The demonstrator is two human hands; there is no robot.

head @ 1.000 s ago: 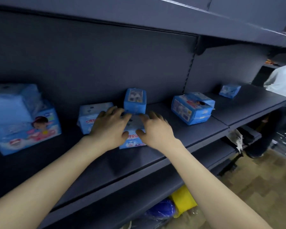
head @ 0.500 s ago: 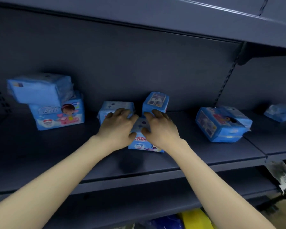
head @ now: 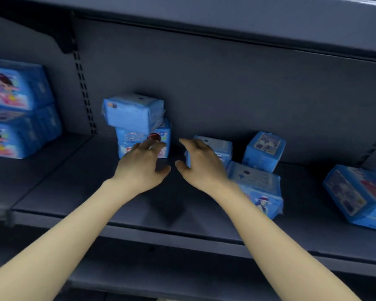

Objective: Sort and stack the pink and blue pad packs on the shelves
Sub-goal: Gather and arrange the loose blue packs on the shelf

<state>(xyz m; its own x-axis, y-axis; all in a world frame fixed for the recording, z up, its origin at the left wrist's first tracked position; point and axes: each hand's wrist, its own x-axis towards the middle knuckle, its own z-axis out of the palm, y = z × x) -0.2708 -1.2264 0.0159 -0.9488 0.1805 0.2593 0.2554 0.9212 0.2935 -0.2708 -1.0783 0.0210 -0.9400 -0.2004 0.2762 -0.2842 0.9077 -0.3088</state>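
Nearest, above the front of the dark grey metal shelf (head: 74, 187), both hands hover empty. The left hand (head: 142, 168) has relaxed fingers spread before the lower pack of a two-high stack of blue plastic-wrapped pad packs (head: 132, 114); whether they touch it I cannot tell. The right hand (head: 202, 168) is loosely curved, thumb apart, at the left edge of a small pale-blue pad pack (head: 223, 148). A flat blue pad pack with a cartoon girl (head: 258, 183) lies just right of that wrist, and an upright blue cube-shaped pack (head: 264, 151) stands behind it. The step looks like gathering loose blue packs; next, the right hand must close on the small pack and carry it to the stack. Half a second earlier both hands lay on the flat pack; they have now left it and moved left.
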